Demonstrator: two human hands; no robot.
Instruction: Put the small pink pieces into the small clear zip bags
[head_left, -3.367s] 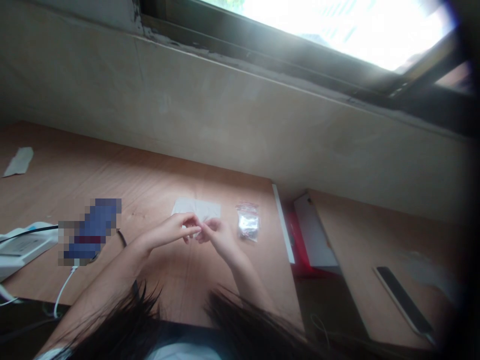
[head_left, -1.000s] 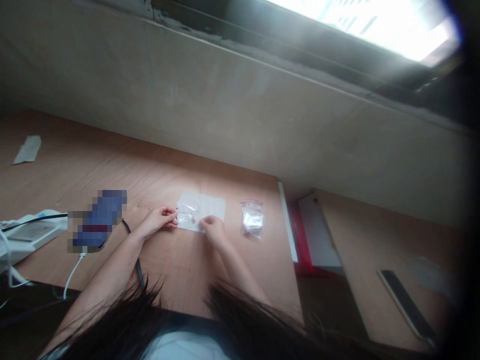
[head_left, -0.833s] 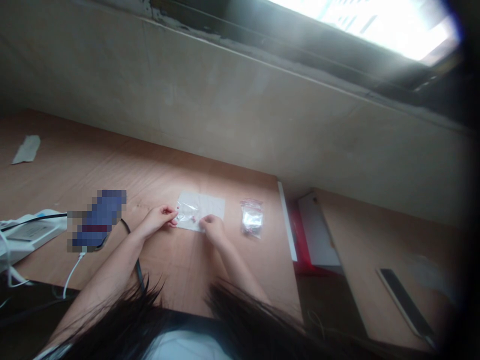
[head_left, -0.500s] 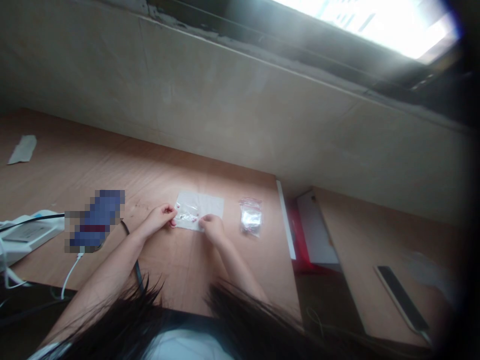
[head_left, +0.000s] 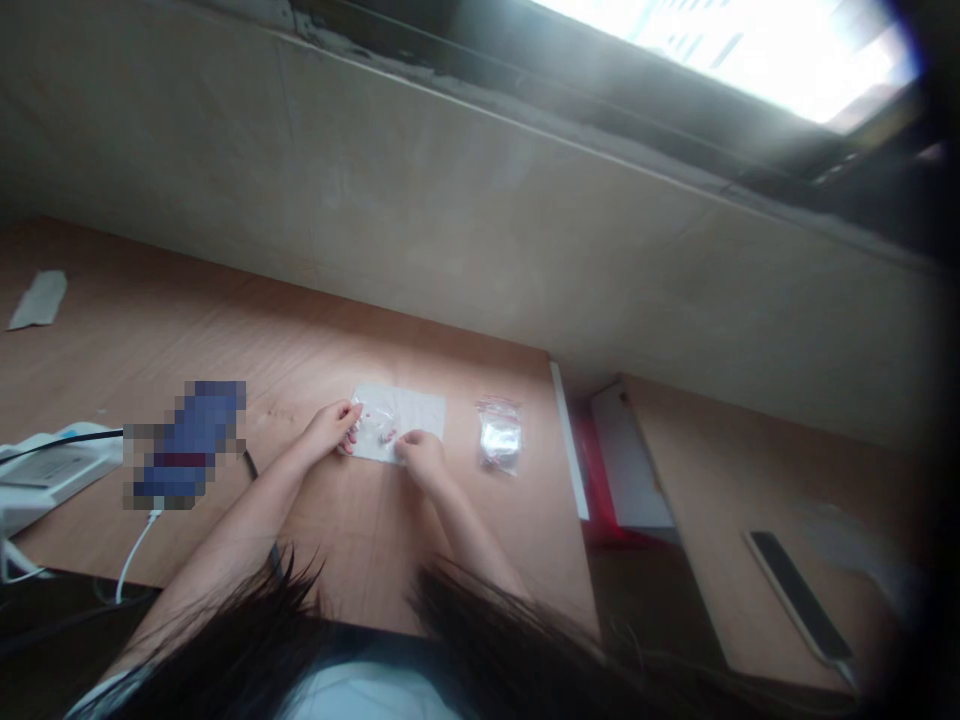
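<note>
Left hand (head_left: 328,428): fingers curled, pinching the edge of a clear plastic bag (head_left: 373,425) holding small red-pink bits (head_left: 388,436), on a white paper sheet (head_left: 420,410) | right hand (head_left: 422,455): fingertips pinched together at the bag's right end | zip bag (head_left: 499,436): silvery contents, well apart on the wooden desk (head_left: 465,370)

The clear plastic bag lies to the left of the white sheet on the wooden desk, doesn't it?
Not quite: the head view shows the clear plastic bag to the right of the white sheet, not the left, on the wooden desk.
</note>
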